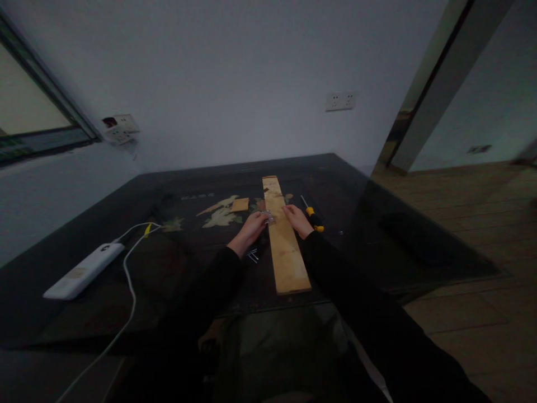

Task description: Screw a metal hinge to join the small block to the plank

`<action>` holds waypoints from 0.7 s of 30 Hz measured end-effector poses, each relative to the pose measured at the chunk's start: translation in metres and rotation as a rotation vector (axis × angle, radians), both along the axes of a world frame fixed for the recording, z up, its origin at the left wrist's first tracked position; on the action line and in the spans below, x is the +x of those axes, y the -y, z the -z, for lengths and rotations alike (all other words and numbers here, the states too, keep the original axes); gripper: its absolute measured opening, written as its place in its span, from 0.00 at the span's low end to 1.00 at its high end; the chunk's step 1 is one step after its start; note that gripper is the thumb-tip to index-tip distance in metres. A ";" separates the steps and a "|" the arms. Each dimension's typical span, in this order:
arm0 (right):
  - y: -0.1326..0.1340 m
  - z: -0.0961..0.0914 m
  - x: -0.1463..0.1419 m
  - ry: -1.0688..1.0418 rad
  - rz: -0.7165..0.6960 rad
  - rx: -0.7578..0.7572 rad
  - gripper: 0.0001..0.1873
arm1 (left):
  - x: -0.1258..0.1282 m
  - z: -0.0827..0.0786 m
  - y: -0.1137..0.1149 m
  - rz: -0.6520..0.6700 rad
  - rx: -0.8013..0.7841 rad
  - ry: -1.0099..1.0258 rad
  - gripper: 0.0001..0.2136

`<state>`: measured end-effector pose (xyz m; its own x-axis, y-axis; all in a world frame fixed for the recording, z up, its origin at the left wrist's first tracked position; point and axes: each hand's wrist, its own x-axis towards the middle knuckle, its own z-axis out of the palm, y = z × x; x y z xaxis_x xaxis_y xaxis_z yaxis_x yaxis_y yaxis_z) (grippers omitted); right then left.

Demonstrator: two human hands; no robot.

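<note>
A long, narrow wooden board [287,254] lies lengthwise on the dark table, its near end close to the front edge. My left hand [253,226] is closed at the board's left side, pinching a small shiny, partly see-through piece [269,217] over the wood; its exact kind is too small to tell. At the opposite side, my right hand [298,220] has its fingers pressed together above the board's edge. Whatever those fingers hold, if anything, is hidden. Several screws [252,256] lie below my left hand. A yellow-and-black screwdriver [314,217] rests just right of my right hand.
A small square wooden piece [240,205] lies left of the board. Farther left, a white elongated device [86,271] has a white cable [131,280] running off the table's front. Behind the dark table [201,182] is a wall with a socket plate [341,101].
</note>
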<state>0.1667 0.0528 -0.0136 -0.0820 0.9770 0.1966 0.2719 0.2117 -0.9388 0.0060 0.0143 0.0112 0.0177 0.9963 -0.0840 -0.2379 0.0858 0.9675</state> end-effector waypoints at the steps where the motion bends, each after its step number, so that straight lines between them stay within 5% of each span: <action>1: 0.001 -0.002 0.000 0.023 0.002 0.003 0.13 | 0.000 0.000 0.001 0.000 -0.009 0.009 0.06; 13: 0.042 -0.032 0.008 0.416 -0.082 0.049 0.03 | -0.014 0.006 0.029 0.103 0.047 -0.150 0.05; 21: 0.055 -0.048 0.013 0.675 -0.140 0.019 0.12 | -0.018 0.003 0.035 0.130 0.012 -0.213 0.08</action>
<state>0.1795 -0.0021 0.0344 -0.3174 0.9453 0.0753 0.7646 0.3020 -0.5693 -0.0116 -0.0205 0.0081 0.1285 0.9879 -0.0873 -0.0161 0.0901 0.9958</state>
